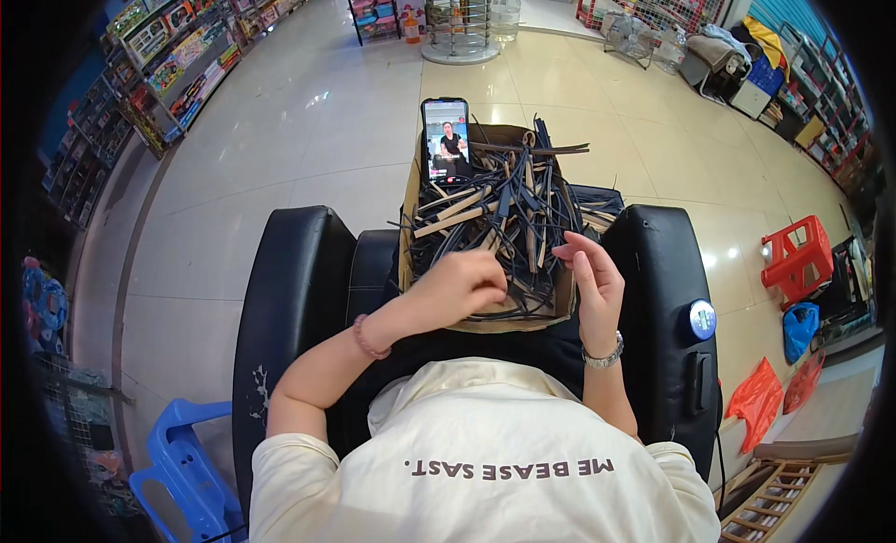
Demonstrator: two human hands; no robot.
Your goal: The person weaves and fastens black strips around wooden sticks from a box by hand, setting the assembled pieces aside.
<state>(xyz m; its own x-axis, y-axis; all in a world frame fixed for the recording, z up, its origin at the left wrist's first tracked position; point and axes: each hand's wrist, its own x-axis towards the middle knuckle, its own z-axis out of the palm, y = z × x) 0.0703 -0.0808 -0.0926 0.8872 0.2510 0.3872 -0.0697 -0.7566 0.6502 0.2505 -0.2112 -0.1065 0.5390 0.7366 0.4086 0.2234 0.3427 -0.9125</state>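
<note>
A cardboard box (pixel 405 263) sits in front of me, heaped with thin black strips (pixel 505 207) and flat tan strips (pixel 457 218). My left hand (pixel 464 284) is over the near left part of the heap, its fingers curled in. What they hold, if anything, is hidden. At the box's right wall is my right hand (pixel 597 282), raised with thumb and fingers apart and nothing plainly between them. A lit phone (pixel 446 142) stands upright at the box's far left corner, showing a person on its screen.
Black padded armrests (pixel 294 291) flank me. A round blue-lit device (pixel 702 320) sits on the right one. More dark strips (pixel 597 207) lie right of the box. A blue plastic stool (pixel 187 468) is at the lower left, a red stool (pixel 798 258) at the right. Stocked shelves (pixel 173 48) stand far left.
</note>
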